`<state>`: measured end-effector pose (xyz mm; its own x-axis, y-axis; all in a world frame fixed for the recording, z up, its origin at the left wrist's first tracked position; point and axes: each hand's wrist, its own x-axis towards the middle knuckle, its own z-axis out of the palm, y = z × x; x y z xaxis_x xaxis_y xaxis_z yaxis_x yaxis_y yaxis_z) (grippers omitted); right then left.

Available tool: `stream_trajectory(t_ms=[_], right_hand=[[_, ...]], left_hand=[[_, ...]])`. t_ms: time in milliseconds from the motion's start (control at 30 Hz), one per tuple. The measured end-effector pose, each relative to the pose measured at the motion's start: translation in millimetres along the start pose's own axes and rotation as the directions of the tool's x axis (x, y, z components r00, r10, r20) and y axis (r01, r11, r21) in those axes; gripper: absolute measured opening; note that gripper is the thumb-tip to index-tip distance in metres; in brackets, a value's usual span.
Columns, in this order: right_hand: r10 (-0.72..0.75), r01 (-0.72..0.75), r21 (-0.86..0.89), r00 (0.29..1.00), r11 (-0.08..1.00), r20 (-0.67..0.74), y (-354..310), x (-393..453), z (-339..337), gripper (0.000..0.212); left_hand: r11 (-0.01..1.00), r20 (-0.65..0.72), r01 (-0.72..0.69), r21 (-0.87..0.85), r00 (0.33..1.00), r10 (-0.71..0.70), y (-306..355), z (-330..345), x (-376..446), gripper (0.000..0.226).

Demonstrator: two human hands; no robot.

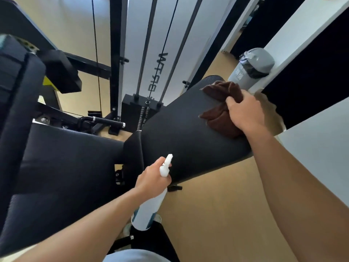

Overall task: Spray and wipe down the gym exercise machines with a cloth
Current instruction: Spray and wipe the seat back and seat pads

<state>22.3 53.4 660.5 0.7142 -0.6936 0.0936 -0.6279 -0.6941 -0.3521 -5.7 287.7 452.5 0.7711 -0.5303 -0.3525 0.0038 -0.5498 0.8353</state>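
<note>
head cam: my right hand point(243, 112) has the brown cloth point(221, 108) bunched in curled fingers, pressed on the far end of the black bench pad point(181, 133), while my left hand point(153, 179) grips the white spray bottle point(151, 205) at the pad's near edge

My left hand point(153, 178) hides the neck of the white plastic spray bottle point(149, 210); my right hand point(245, 112) covers part of the crumpled brown cloth point(221, 108); the grey bin's point(251, 67) lettering is too small to read
</note>
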Motion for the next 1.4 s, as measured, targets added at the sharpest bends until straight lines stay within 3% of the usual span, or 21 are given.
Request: stream_trajectory(t_ms=[100,167,267,467,633,867,1133,1267,1400], right_hand=[[-0.088,0.084,-0.09,0.995,0.992,-0.036,-1.5,-5.5,5.3,0.04],[-0.227,0.21,-0.284,0.973,0.936,-0.03,-0.7,-7.2,11.7,0.054],[-0.367,0.338,-0.535,0.928,0.774,0.055,3.4,-5.4,25.4,0.07],[-0.444,0.381,-0.713,0.889,0.589,0.108,-2.4,-17.0,62.4,0.072],[-0.433,0.447,-0.754,0.869,0.481,0.239,-8.8,-32.8,94.4,0.074],[-0.406,0.556,-0.715,0.822,0.424,0.399,-12.5,-46.8,131.8,0.077],[-0.408,0.624,-0.665,0.778,0.41,0.478,-17.8,-47.5,154.7,0.076],[-0.406,0.652,-0.643,0.756,0.4,0.514,-19.5,-45.2,164.8,0.077],[-0.403,0.675,-0.625,0.737,0.393,0.543,-19.9,-45.1,174.1,0.078]], left_hand=[[0.98,-0.024,0.184,-0.072,0.982,-0.186,-28.5,4.9,-6.9,0.02],[0.963,-0.039,0.252,-0.098,0.966,-0.256,-44.4,9.1,-11.4,0.021],[0.946,-0.063,0.307,-0.106,0.947,-0.315,-59.5,14.5,-14.6,0.022],[0.915,-0.045,0.365,-0.17,0.925,-0.377,-74.0,18.8,-10.8,0.018],[0.867,-0.059,0.436,-0.241,0.885,-0.462,-92.5,15.8,-15.4,0.021],[0.83,-0.078,0.481,-0.282,0.851,-0.52,-103.6,15.7,-18.0,0.025],[0.904,-0.184,0.346,-0.25,0.9,-0.395,-82.2,-40.8,39.7,0.025],[0.926,-0.093,0.335,-0.175,0.93,-0.354,-81.2,-50.4,49.9,0.036],[0.921,-0.057,0.37,-0.124,0.924,-0.378,-102.3,-32.8,36.9,0.031]])
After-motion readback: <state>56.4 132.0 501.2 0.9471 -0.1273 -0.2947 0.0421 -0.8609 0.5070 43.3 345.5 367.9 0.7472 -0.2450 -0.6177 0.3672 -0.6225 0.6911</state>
